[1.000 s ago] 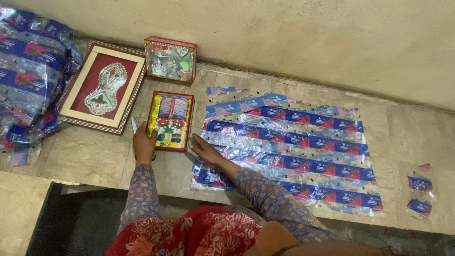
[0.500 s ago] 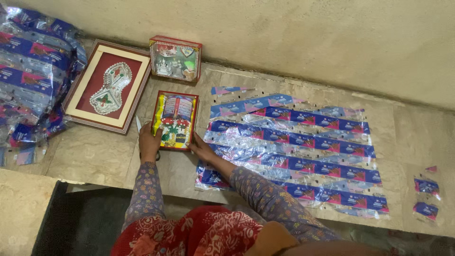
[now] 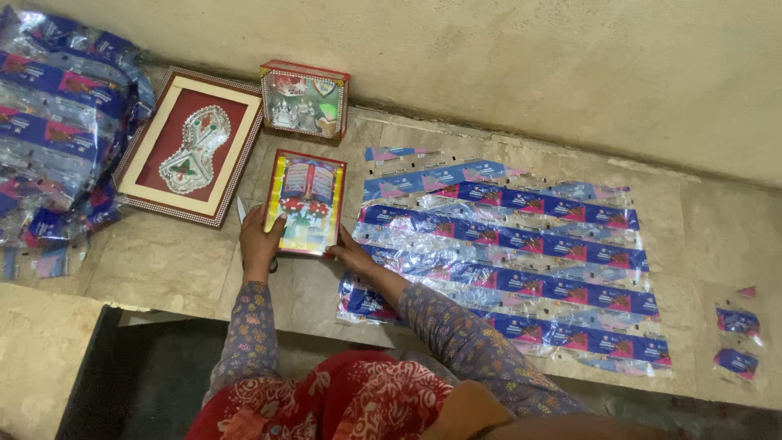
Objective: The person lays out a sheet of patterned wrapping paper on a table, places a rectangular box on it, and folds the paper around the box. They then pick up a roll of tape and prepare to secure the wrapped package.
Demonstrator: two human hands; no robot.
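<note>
A small red-framed picture (image 3: 307, 200) with a book and flowers on it lies on the stone ledge (image 3: 155, 261). My left hand (image 3: 259, 238) grips its lower left edge. My right hand (image 3: 352, 254) holds its lower right corner. The near edge of the frame looks slightly lifted. Scissors (image 3: 241, 213) lie partly hidden under my left hand.
A large frame with a silver ornament on red (image 3: 189, 147) lies to the left. A red glass-fronted box (image 3: 305, 99) stands against the wall. Overlapping blue and clear plastic wrappers (image 3: 505, 261) cover the ledge to the right. A wrapper heap (image 3: 49, 122) sits far left; loose scraps (image 3: 737, 330) far right.
My right hand has moved from the wrappers onto the small frame's lower right corner. Both hands now hold the frame, and its near edge has tilted up.
</note>
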